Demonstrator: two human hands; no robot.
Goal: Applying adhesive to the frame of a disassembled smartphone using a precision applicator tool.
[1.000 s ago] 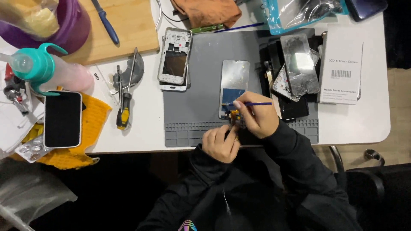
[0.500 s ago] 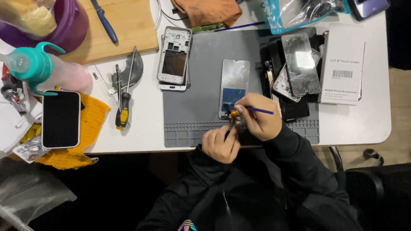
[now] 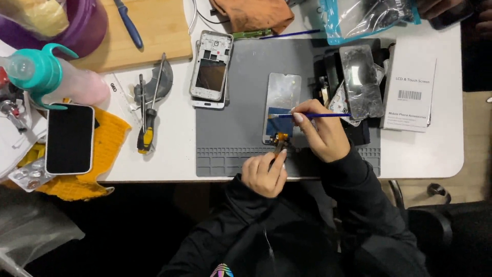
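A phone display panel (image 3: 283,97) lies face down on the grey work mat (image 3: 241,87), silver on top with a blue patch lower down. Its orange flex cable (image 3: 280,138) sticks out at the near end. My left hand (image 3: 264,175) pinches that cable between finger and thumb. My right hand (image 3: 320,134) holds a thin blue tool (image 3: 318,115) like a pen, its tip pointing left onto the blue patch of the panel.
A bare phone frame (image 3: 210,69) lies at the mat's left edge, with a yellow-handled screwdriver (image 3: 146,128) and tweezers beside it. Another display (image 3: 361,82) and a white box (image 3: 410,92) sit on the right. At far left are a black phone (image 3: 69,138) and a teal-capped bottle (image 3: 56,77).
My right hand has lifted the blue tool slightly, and its tip now sits higher on the panel's blue patch. My left hand stays pinched on the flex cable.
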